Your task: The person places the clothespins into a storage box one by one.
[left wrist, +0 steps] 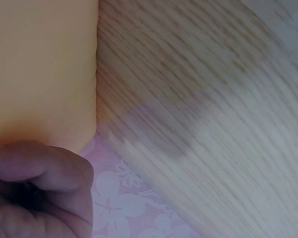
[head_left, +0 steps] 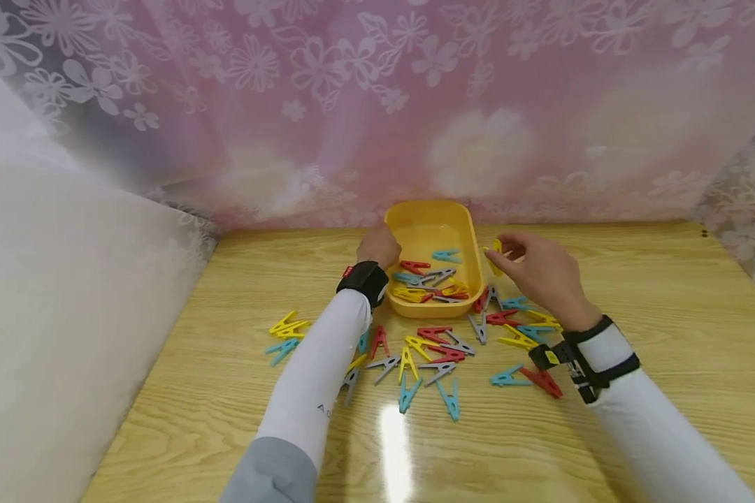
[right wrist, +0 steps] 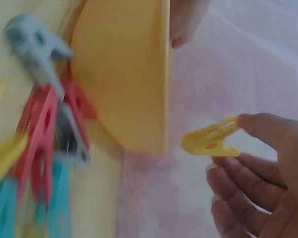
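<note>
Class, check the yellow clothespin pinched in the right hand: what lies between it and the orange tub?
Nothing: the right wrist view shows a bare gap between yellow clothespin and orange tub, with pink cloth behind.

White left sleeve (head_left: 317, 370), grey section (head_left: 273, 468), small dark marking (head_left: 324, 410); white right sleeve (head_left: 660, 426); black wrist straps (head_left: 361, 278), red tag (head_left: 348, 270) on left.

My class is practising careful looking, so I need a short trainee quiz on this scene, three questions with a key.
1. What colour is the peg that the right grip pinches?
2. Seen by the wearer, the left grip is at which part of the tub? A: right side. B: left side. C: near end.
3. True or false: the tub holds only grey pegs.

Key: 1. Yellow. 2. B. 3. False; a blue peg and a red peg lie inside.
</note>
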The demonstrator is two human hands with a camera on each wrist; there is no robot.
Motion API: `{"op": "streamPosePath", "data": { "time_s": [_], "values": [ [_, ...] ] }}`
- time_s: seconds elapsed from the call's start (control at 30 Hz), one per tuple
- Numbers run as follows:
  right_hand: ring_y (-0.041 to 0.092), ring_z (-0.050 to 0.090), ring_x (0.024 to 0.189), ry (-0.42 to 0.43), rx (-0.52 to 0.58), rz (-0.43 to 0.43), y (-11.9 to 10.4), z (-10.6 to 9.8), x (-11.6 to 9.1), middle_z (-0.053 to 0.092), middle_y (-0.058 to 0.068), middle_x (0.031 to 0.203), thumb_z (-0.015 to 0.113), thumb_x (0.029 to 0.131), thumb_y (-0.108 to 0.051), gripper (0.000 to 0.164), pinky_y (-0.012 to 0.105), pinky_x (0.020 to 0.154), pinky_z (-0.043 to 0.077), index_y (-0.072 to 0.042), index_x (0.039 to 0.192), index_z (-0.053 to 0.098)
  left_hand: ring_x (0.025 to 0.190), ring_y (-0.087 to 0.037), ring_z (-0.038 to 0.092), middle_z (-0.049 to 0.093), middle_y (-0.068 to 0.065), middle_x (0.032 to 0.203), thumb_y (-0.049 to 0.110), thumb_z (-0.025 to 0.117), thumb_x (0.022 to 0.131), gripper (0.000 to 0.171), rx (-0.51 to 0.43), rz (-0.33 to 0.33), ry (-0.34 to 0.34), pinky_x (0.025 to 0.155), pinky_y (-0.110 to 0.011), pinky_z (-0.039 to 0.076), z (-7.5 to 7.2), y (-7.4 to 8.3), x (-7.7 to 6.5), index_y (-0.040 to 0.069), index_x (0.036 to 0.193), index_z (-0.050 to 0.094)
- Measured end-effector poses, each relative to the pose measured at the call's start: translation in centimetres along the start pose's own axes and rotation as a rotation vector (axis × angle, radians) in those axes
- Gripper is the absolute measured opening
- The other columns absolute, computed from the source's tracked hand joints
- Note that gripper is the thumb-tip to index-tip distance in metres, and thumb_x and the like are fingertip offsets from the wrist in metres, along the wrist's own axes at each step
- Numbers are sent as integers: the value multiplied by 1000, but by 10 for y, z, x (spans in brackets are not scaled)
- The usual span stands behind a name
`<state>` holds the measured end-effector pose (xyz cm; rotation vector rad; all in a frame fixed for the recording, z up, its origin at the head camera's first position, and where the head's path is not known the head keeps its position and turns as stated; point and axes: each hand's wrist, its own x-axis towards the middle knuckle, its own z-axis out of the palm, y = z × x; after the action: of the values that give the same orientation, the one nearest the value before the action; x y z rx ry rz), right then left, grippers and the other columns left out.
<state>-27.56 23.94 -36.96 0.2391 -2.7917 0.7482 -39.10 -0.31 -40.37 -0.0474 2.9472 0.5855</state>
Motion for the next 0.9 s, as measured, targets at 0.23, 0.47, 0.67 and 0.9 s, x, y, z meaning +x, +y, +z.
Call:
{"op": "streamPosePath", "data": {
  "time_s": [0.23,0.47,0.67,0.9],
  "values": [
    [34,61,94,-79,3,-95,-23,23,30,63,18,116,58,95,-38,50,44,66,52,-1,129,56,79,-22,59,61,-6,90,17,57,94,19,11,19,12,71,-36,54,1,2,0,5,108,61],
    [39,52,113,-192,88,-43,-23,27,28,51,21,133,53,98,-34,52,54,88,44,1,137,47,80,-22,60,60,-6,92,17,56,94,26,-13,1,15,72,-36,54,1,0,1,6,118,56],
    [41,50,114,-164,153,22,6,14,13,51,23,130,47,100,-36,50,56,91,41,0,135,48,82,-23,61,59,-6,94,19,56,95,25,-19,-21,27,75,-37,54,-3,2,0,5,116,55],
    [44,49,113,-212,160,19,47,1,-14,50,27,129,45,102,-31,46,59,89,40,4,131,51,80,-23,60,58,-7,92,18,57,95,23,-27,-21,11,74,-36,53,1,0,2,4,113,55]
  ]
}}
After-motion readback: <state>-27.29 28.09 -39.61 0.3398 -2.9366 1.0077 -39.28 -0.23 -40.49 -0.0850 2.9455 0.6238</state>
